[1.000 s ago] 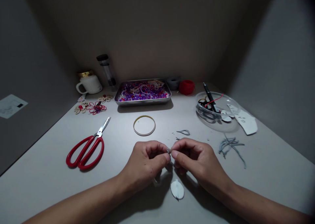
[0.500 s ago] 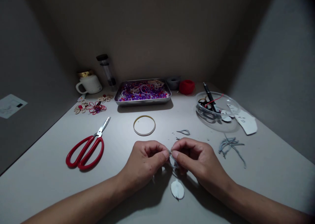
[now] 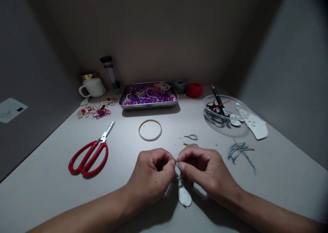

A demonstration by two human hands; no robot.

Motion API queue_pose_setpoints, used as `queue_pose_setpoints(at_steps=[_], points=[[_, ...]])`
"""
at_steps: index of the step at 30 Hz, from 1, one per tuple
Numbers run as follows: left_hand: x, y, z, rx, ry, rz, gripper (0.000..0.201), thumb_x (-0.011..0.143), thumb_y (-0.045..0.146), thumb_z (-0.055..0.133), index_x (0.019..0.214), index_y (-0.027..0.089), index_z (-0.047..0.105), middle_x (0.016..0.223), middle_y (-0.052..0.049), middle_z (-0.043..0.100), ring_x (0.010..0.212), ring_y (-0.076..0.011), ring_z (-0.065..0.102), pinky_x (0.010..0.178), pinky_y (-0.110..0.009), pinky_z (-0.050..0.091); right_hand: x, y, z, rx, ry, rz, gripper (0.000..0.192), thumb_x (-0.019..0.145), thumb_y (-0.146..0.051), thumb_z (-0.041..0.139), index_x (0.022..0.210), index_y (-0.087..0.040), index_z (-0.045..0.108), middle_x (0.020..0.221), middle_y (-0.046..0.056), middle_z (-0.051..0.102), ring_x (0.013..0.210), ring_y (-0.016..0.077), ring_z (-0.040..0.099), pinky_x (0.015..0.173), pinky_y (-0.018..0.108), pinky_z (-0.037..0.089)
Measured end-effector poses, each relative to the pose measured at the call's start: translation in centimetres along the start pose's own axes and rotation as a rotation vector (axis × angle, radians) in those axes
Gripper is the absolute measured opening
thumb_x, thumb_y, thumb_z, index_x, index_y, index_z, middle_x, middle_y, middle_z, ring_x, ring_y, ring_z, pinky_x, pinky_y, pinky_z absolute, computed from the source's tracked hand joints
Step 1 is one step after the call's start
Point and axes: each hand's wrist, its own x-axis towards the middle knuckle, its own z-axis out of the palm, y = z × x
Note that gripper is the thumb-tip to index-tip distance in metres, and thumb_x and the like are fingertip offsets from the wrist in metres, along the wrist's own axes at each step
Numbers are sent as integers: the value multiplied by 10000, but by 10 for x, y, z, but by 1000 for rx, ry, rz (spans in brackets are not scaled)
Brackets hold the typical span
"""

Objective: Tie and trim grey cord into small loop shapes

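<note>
Grey tabletop [image 3: 46,178], dim booth walls behind. Lower centre of frame: left hand [image 3: 151,173] & right hand [image 3: 205,169] fingertip to fingertip, both pinched shut on thin grey cord [image 3: 177,165] running between thumbs & forefingers. Cord drops just below the pinch to small white oval piece [image 3: 185,196] lying on tabletop under the hands, towards right hand; join itself too small to tell. Just above hands: short cord scraps [image 3: 191,137], then yellow ring [image 3: 150,129]. Left of frame: red scissors [image 3: 88,154], blades shut, well apart from left hand. Right: loose cord bundle [image 3: 241,151], clear bowl [image 3: 225,115] w/ pen. Top centre: metal tray [image 3: 148,105] of purple beads, red spool [image 3: 194,90]; mug [image 3: 92,86] upper left.
</note>
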Motion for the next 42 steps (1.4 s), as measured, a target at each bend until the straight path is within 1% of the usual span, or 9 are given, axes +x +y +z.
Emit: queue_pose_setpoints(at_steps=[4,8,12,14,16,20,27,36,42], points=[[0,1,0,23,60,26,181,736,198,506,566,142,535,482,48,438,449,-66,363,410,-171,292,-2,0,-5,71,-82,-62,189,716,-165,494,793,-140,665,688,40,595,523,126,552,446,243,438],[2,2,1,12,80,28,196,750,207,505,565,146,526,480,50,439,446,-66,373,412,-169,306,-7,-2,-5,-24,37,-310,193,738,-112,521,817,-189,680,756,32,614,532,110,545,463,240,444],[5,2,0,-74,113,-42,189,753,217,515,579,146,535,462,55,439,428,-64,376,402,-167,305,-12,0,-4,-86,115,-509,297,743,-67,549,958,-255,632,851,12,623,717,138,596,638,269,499],[5,4,-1,-131,131,-40,185,753,226,528,590,144,559,448,62,428,419,-59,355,394,-165,284,-11,2,-3,-27,135,-397,305,759,-112,570,1028,-255,585,949,27,615,815,153,609,709,284,513],[4,7,-2,-179,146,-30,184,748,225,548,586,143,580,433,68,413,415,-55,334,391,-164,267,-6,2,-1,61,120,-181,323,743,-176,615,1055,-227,549,1001,54,609,872,172,613,728,293,526],[0,15,-1,-251,150,-47,195,733,205,575,551,141,607,432,60,423,418,-56,324,388,-168,260,3,0,5,152,24,95,343,608,-198,732,915,-182,580,860,34,633,807,164,618,683,260,527],[-1,14,1,-248,101,-69,194,740,189,576,563,135,636,475,41,498,436,-57,356,417,-168,296,6,-8,6,200,42,222,155,617,-264,712,681,-154,623,551,-12,621,538,114,588,540,226,477],[-3,17,2,-255,-12,-133,190,718,202,548,553,133,611,432,39,487,419,-63,380,400,-172,290,8,-12,2,232,-25,291,93,623,-224,650,634,-144,602,477,-27,584,464,98,566,500,213,443],[-4,13,2,-170,-7,-112,167,713,196,521,583,133,604,447,31,491,421,-75,404,386,-181,301,8,-10,1,264,-51,336,87,622,-206,645,634,-149,579,477,-41,569,450,104,588,480,206,445]])
